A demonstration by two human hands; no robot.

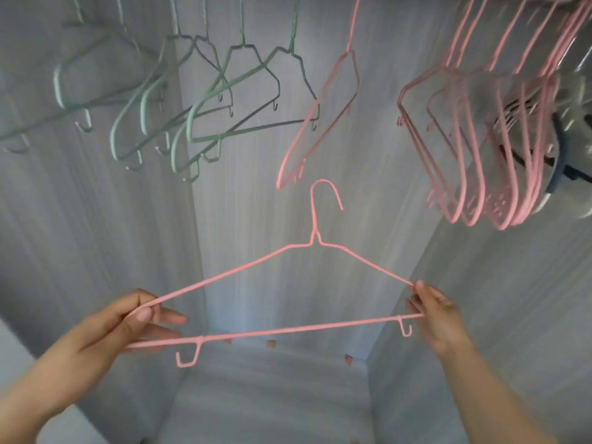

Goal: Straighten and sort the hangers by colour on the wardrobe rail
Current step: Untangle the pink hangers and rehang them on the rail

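Note:
I hold a pink wire hanger [298, 330] level in front of me, below the rail, its hook pointing up. My left hand [128, 328] pinches its left shoulder end and my right hand [435, 315] pinches its right end. Above, several green hangers [205, 100] hang at the left. A single pink hanger [320, 123] hangs in the middle, turned at an angle. A tight bunch of several pink hangers [480, 139] hangs at the right. The rail itself is barely visible at the top right corner.
Grey wood-grain wardrobe walls [96, 235] close in on the left, back and right. The wardrobe floor [272, 395] lies below the hanger. A dark object [560, 161] shows behind the pink bunch at the far right.

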